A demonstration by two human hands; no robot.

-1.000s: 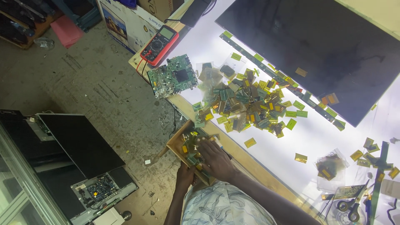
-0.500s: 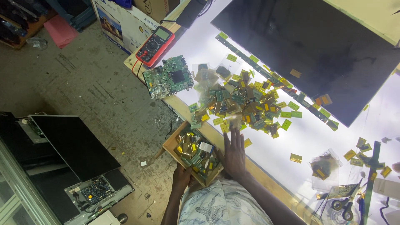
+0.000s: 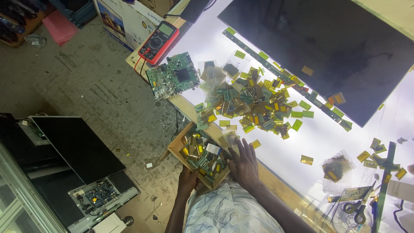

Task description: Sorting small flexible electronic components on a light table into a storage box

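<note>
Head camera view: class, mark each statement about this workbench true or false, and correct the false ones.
1. The left hand holds the cardboard box from beneath. True.
2. The right hand lies flat at the box's edge. True.
3. The multimeter is blue. False: it is red and black.
4. The green circuit board sits inside the box. False: it lies on the lit table, near the multimeter.
5. A pile of small yellow and green parts lies on the table. True.
6. The dark screen panel stands upright. False: it lies flat.
</note>
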